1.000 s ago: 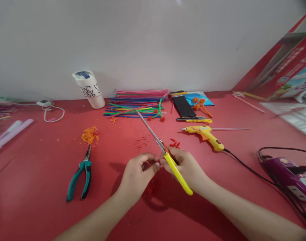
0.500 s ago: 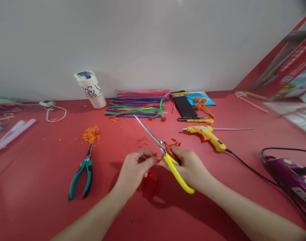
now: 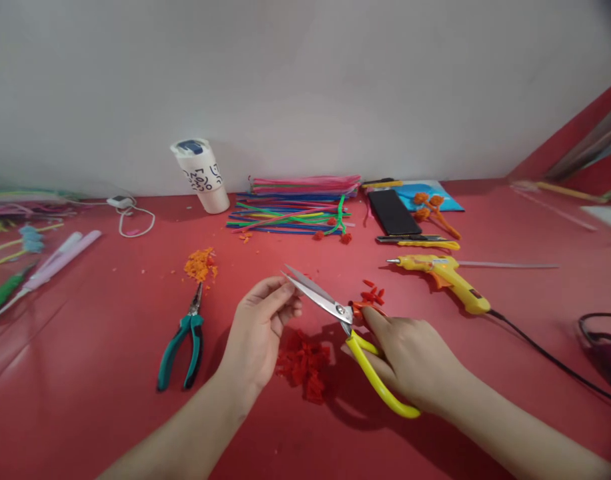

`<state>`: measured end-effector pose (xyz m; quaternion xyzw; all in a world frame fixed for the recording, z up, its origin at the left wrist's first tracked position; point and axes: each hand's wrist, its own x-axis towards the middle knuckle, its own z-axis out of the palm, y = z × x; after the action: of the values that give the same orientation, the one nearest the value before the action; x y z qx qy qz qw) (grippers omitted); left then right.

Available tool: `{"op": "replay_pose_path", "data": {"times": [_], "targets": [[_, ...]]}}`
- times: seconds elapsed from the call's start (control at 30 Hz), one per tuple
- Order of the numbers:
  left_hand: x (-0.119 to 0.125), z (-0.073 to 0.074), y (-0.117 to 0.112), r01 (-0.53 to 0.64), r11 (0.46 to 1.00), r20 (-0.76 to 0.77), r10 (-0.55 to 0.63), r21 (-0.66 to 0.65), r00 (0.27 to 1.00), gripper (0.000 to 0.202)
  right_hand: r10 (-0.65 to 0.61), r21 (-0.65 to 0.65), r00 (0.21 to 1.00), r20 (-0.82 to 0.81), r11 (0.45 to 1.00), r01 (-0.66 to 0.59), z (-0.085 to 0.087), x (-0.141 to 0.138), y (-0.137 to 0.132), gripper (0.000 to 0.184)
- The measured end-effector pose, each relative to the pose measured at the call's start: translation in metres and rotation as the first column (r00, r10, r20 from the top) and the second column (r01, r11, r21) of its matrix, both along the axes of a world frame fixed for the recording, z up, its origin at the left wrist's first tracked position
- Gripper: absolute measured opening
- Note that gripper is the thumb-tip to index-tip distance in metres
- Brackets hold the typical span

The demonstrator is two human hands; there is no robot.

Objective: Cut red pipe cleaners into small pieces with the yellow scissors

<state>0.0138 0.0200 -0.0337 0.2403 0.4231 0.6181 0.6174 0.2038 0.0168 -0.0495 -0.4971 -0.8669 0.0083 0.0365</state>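
My right hand [image 3: 410, 353] is wrapped round a pair of scissors [image 3: 375, 377] with a yellow handle. Their slim metal blades point up and left, slightly apart at the tips. A glossy red-orange part [image 3: 368, 310] shows between the pivot and my right fingers; its kind is unclear. My left hand [image 3: 265, 320] is pinched just beside the blade tips, and whatever is between its fingertips is too small to make out. Below, between both hands, lies a pile of cut red pieces [image 3: 305, 363]. Several small red bits [image 3: 373, 293] lie beyond my right hand.
Teal-handled pliers [image 3: 185, 340] lie left, below orange clippings [image 3: 200, 265]. A white tumbler [image 3: 203, 177], coloured pipe cleaners [image 3: 290, 207] and a black phone [image 3: 394, 213] line the back. A yellow glue gun [image 3: 445, 275] with its cord lies right, near a utility knife [image 3: 420, 241].
The scissors have turned lower, and their blades now reach my left fingertips. My left hand has lifted off the red pile, uncovering it. The whole view has shifted, so things appear further right.
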Motion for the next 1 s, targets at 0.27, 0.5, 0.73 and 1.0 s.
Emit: {"op": "replay_pose_path", "data": {"times": [0.27,0.5,0.73,1.0], "targets": [[-0.0003,0.0032,-0.0003,-0.029,0.999,0.051,0.028,0.033,0.998,0.003,0.064,0.105,0.998,-0.024,0.993,-0.061,-0.0005,0.0005,-0.0028,0.031],[-0.0014,0.0023,-0.0013,-0.014,0.999,0.066,0.011,0.043,0.998,0.005,0.09,0.116,0.994,-0.055,0.99,-0.084,-0.0007,0.0005,-0.0034,0.026],[-0.0014,0.0013,-0.0005,-0.011,0.998,0.078,0.006,0.055,0.997,0.006,0.086,0.095,0.994,-0.065,0.992,-0.08,-0.0005,-0.0003,-0.0036,0.027],[-0.0006,0.0029,-0.0022,-0.022,0.999,0.086,0.018,0.047,0.996,0.005,0.078,0.068,0.995,-0.056,0.995,-0.074,0.001,-0.0002,-0.0059,0.031]]}}
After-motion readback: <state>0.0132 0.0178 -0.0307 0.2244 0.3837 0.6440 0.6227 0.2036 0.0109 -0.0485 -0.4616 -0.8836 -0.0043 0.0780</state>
